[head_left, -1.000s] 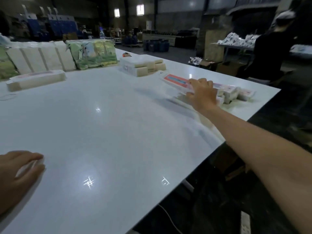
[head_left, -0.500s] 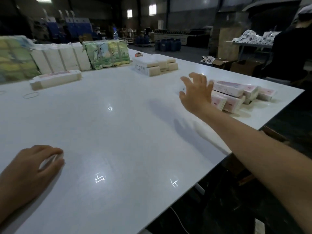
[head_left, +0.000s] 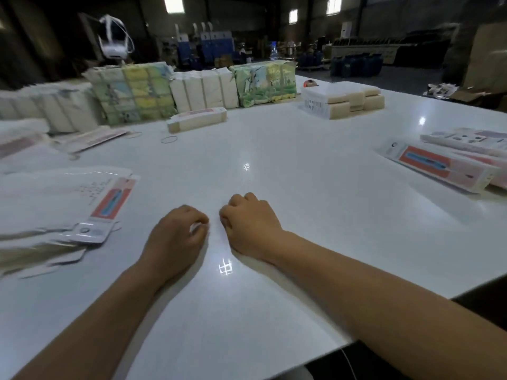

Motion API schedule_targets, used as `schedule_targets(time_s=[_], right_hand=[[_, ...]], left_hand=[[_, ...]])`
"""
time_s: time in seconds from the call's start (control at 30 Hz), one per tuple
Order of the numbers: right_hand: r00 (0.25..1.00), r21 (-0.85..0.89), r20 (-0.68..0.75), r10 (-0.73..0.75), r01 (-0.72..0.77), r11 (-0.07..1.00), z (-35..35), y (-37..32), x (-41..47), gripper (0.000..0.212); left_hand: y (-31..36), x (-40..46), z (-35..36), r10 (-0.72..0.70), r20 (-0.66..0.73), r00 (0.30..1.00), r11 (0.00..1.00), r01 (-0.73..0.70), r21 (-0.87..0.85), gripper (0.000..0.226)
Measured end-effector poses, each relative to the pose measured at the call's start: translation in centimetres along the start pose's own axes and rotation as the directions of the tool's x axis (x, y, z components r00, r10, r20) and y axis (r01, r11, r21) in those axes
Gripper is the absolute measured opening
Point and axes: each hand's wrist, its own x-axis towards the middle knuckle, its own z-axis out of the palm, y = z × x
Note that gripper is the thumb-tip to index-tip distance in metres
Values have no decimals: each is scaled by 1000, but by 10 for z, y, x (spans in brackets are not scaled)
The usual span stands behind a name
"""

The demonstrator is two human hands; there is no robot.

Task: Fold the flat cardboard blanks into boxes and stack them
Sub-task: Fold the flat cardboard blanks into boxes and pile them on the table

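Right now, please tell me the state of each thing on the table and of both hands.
left hand: fingers curled, something small and white inside, resting on table
right hand: fingers curled, resting on table
flat blanks: unfolded, fanned in a loose pile
folded box: assembled, lying on its side
rubber band: loose, flat on table

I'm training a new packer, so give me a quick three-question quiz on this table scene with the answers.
1. True or false: a folded box lies on the table to the person's right.
2. Where are the flat blanks: A at the person's left, B under both hands, C on the floor?
3. What thin loop lies near the bundles at the far edge?

Key: 1 true. 2 A. 3 a rubber band.
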Motion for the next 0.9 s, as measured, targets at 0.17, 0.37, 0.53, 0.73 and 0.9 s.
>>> schedule_targets(time_s=[0.17, 0.37, 0.53, 0.73, 0.9], right_hand=[[999, 41, -32, -18, 20, 999, 6, 4, 0, 28], [997, 61, -80, -14, 19, 998, 12, 5, 2, 30], [997, 72, -77, -2, 8, 997, 12, 5, 3, 28], [998, 82, -68, -3, 9, 997, 11, 5, 3, 28], [996, 79, -91, 0, 7, 997, 12, 5, 3, 27]], left_hand=[[-7, 13, -10, -111, 29, 993, 987, 114, -114, 13], [-92, 61, -71, -576, -98, 811, 779, 582, 234, 55], [-135, 67, -81, -789, -66, 610, 497, 699, 515, 103], [-132, 85, -81, -834, -80, 547, 437, 742, 509, 107], [-118, 89, -65, -683, -79, 727, 626, 637, 449, 88]])
